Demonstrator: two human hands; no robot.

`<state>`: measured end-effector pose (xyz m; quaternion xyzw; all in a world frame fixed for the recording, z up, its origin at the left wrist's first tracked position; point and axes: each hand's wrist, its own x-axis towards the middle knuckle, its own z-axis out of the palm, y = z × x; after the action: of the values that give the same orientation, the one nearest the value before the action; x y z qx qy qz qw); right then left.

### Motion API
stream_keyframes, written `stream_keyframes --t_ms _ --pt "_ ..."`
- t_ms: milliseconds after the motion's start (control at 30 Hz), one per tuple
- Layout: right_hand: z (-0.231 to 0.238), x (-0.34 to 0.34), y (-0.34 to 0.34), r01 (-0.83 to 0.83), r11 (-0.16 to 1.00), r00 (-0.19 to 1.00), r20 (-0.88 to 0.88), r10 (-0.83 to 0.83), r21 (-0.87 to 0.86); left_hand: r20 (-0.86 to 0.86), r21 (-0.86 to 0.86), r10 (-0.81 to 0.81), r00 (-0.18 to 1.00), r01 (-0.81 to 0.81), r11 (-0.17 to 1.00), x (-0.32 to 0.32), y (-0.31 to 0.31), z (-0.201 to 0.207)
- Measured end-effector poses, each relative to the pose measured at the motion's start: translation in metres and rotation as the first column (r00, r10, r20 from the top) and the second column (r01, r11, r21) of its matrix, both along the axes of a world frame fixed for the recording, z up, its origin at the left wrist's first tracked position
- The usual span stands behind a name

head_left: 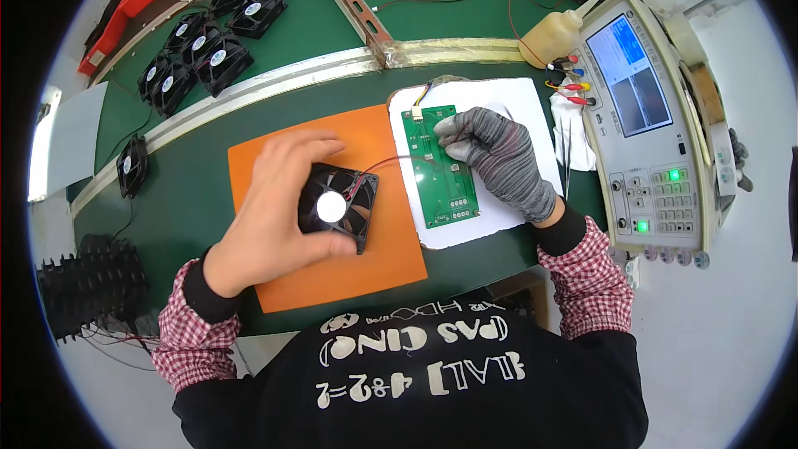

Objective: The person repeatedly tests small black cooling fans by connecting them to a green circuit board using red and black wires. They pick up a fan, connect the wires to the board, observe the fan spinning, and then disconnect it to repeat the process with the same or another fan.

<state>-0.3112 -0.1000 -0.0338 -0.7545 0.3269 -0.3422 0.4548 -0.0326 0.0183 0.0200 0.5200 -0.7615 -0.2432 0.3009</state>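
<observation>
A black square cooling fan (359,210) with a round white hub label lies on an orange mat (374,262). My bare left hand (278,208) curves around its left side, thumb by the lower edge and fingers spread above the upper edge. To the right, a green circuit board (440,191) rests on a white sheet (517,209). My right hand (499,154), in a grey striped glove, is pinched over the board's upper right part. A thin dark red wire (391,159) runs from the fan toward its fingertips, which hide whatever they hold. A white plug with coloured wires (417,111) sits at the board's top.
A bench tester with a lit screen (629,75) stands at the right, with clip leads (573,86) and a squeeze bottle (553,37) beside it. Tweezers (566,158) lie near the sheet. Several fans (199,41) sit behind a metal rail (274,75); stacked fans (91,287) are at left.
</observation>
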Motion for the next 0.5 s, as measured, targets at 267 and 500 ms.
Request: stream_keyframes --t_ms 267,500 --pt "0.003 -0.001 -0.010 -0.201 0.862 0.965 -0.247 0.092 -0.465 0.358 -0.211 -0.001 0.934 0.082 0.974 -0.012 0.007 -0.016" --pt "0.002 0.003 -0.006 -0.100 0.918 0.985 -0.167 0.038 -0.385 -0.204 -0.424 -0.182 0.962 0.081 0.902 -0.008 0.051 0.038"
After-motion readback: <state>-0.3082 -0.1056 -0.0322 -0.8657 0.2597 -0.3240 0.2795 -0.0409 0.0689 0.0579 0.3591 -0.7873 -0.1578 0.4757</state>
